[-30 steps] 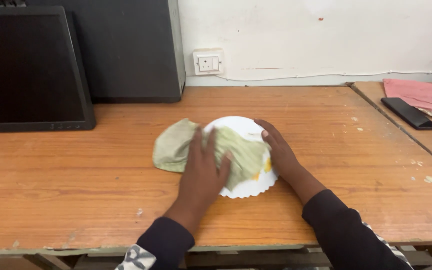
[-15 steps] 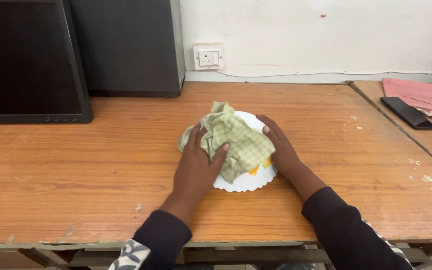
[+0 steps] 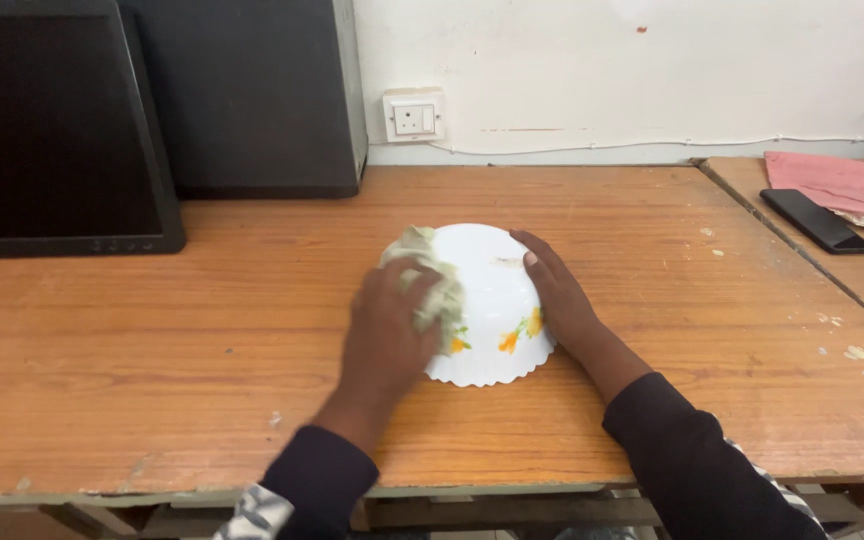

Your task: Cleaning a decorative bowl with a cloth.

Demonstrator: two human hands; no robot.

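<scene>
Item: white scallop-edged bowl (image 3: 492, 300), upturned on my worktop (image 3: 652, 300), probably light, slick, breakable; left hand (image 3: 384, 335) grip clenched on soft green cloth (image 3: 430, 280), right hand (image 3: 552, 290) flat, steadying its side.

Wooden desk (image 3: 652, 300) bare around upturned white bowl (image 3: 492, 290), which sits between my left hand (image 3: 387, 330) and my right hand (image 3: 557, 295). Open room to front edge and to right as far as desk seam. Far left blocked by dark monitor (image 3: 52, 130) and black computer case (image 3: 252, 95). Wall behind carries socket (image 3: 412, 115). On neighbouring desk: black phone (image 3: 817, 222), pink cloth (image 3: 837, 185).
</scene>
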